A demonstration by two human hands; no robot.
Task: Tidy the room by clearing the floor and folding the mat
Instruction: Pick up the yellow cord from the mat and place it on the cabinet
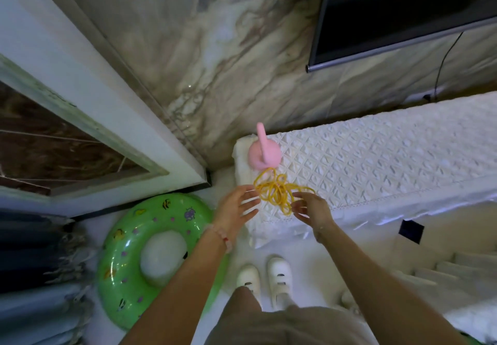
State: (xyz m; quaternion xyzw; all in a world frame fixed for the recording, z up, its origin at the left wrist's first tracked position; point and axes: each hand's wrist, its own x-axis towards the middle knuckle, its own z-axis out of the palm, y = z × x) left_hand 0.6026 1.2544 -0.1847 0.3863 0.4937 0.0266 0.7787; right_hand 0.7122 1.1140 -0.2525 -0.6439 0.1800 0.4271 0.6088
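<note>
A tangled yellow cord (277, 191) with a pink handle (265, 154) lies on the near left corner of a low cabinet under a white quilted cover (376, 162). My left hand (234, 210) hovers just left of the cord, fingers straight and spread, holding nothing. My right hand (312, 207) is at the cord's right side with relaxed fingers, the fingertips at the outer loops; no grip shows. A green inflatable swim ring (126, 250) lies on the white floor to my left. No mat is recognisable in this view.
A pile of dark and pale fringed fabrics (35, 264) sits at the far left. A white door frame (94, 97) meets the marble wall. A wall-mounted TV (403, 8) hangs above the cabinet with a black cable (443, 62) dropping behind it. My white shoes (265, 277) stand before the cabinet.
</note>
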